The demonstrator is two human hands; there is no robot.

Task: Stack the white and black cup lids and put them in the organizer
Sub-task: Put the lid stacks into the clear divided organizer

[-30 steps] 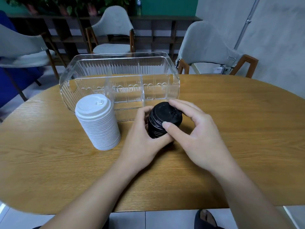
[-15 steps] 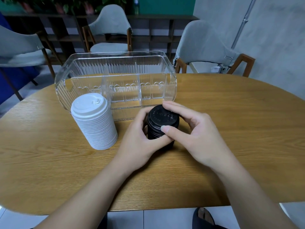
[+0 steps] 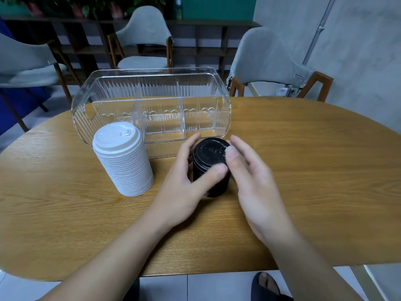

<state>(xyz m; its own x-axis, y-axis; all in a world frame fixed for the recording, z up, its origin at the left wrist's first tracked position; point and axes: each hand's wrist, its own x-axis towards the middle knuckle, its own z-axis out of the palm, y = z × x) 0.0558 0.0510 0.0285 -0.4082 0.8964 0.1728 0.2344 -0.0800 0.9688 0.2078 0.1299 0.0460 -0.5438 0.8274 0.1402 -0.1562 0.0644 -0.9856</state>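
A stack of black cup lids (image 3: 209,153) stands upright on the wooden table (image 3: 303,170), just in front of the clear plastic organizer (image 3: 221,118). My left hand (image 3: 186,183) grips the black stack from the left, thumb across its front and fingers behind it. My right hand (image 3: 253,181) sits to the stack's right with fingers spread and relaxed; only the thumb tip is at the top lid's rim. A taller stack of white cup lids (image 3: 123,164) stands to the left, untouched. The organizer's compartments hold nothing.
Grey upholstered chairs (image 3: 267,61) stand behind the table, at the far right, far middle and left. A dark shelf runs along the back wall. My sandalled foot (image 3: 264,283) shows below the table's near edge.
My right hand has let go of the top of the black stack and opened, drawing back to the right. My left hand keeps its grip on the stack.
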